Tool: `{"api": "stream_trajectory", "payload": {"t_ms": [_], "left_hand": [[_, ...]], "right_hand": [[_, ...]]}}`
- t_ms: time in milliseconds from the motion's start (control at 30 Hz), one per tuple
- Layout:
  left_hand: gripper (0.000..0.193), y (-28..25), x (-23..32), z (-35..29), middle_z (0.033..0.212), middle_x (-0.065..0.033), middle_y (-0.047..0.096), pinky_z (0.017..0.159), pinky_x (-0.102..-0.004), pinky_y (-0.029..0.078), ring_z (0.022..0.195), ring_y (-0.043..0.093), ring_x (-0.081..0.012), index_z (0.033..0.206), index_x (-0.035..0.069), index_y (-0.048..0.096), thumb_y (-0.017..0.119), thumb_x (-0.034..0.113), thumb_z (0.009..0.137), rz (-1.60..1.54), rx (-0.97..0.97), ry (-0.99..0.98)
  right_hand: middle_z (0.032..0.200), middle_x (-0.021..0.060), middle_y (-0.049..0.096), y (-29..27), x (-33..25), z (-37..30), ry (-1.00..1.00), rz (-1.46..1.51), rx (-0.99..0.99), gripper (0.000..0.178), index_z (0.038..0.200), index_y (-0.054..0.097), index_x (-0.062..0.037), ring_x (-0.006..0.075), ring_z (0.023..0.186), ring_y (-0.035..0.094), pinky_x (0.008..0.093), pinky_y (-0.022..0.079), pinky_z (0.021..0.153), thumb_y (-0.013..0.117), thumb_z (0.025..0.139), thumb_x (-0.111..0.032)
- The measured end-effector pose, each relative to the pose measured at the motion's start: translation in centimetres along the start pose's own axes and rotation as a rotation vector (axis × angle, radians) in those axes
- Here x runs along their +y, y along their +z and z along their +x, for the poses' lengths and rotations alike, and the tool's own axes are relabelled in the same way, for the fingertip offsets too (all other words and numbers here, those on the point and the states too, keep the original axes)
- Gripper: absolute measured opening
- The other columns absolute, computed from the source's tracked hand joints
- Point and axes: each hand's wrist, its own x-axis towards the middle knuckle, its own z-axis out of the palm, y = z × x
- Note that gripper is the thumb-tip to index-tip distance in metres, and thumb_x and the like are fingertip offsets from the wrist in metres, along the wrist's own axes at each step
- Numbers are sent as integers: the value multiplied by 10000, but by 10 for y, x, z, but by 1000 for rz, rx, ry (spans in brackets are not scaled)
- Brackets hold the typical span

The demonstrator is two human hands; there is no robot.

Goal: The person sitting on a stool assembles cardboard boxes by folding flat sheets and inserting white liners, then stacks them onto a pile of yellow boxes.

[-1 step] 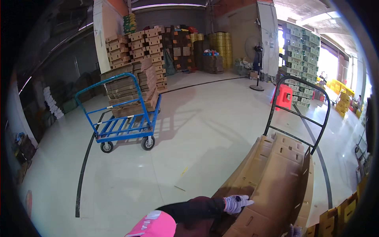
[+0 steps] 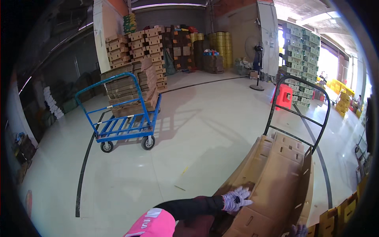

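My left hand [image 2: 237,199], in a pale knitted glove, rests on the left edge of a large folded brown cardboard sheet [image 2: 278,181]. Its fingers are stretched out and spread. At the bottom edge, by the sheet's right side, only the gloved fingers of my right hand [image 2: 299,231] show; they look apart, and the rest is cut off. The cardboard has slots and raised side flaps. It lies in front of a black tubular cart handle [image 2: 327,112], with more flattened cardboard beneath it.
A blue platform cart [image 2: 124,132] loaded with flattened cardboard [image 2: 130,87] stands left. Beyond the black handle is a red stool [image 2: 283,96]. Box stacks [image 2: 156,47] and a standing fan [image 2: 257,69] are at the back. Yellow-brown cartons [image 2: 335,219] line the lower right.
My left hand's fingers have spread and lifted slightly on the cardboard's edge. My right hand's fingers have come a little further into view at the bottom. The carts have not moved.
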Motion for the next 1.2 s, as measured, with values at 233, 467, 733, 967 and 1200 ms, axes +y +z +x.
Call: {"api": "stream_trajectory", "payload": {"t_ms": [233,467,733,967,1200], "left_hand": [[246,-14,-11,22,655,-120,557,588,-389,446,640,577,-268,733,142,615,598,344,874,-501,129,237],[479,4,74,67,1054,-153,623,843,-425,486,959,613,-336,1161,75,557,522,481,909,-86,-143,96],[368,10,107,108,1012,-142,614,779,-397,521,918,625,-326,1178,101,582,499,370,941,-126,-103,299],[367,23,101,113,1046,-151,621,830,-433,503,971,621,-331,1224,180,570,433,412,974,-222,-213,199],[378,22,100,114,1161,-176,613,922,-426,467,1048,588,-363,1225,100,587,501,345,951,-426,-316,295]], "right_hand": [[798,84,531,-42,-35,46,-217,-278,292,383,700,552,-110,267,823,540,452,393,923,771,666,-422],[675,29,565,-1,-102,66,-48,-202,180,142,680,578,-179,214,736,592,400,403,878,672,715,-280],[1153,129,546,-1,-104,40,74,-226,292,421,1067,585,-157,292,1131,508,449,351,1006,726,684,-259],[1456,217,349,7,-153,-126,788,953,-184,865,1488,196,-65,329,1342,366,393,310,1106,698,836,-336],[1184,55,595,-84,-106,-66,425,1150,134,857,1474,326,-185,213,1164,520,360,412,980,782,769,-356]]}}
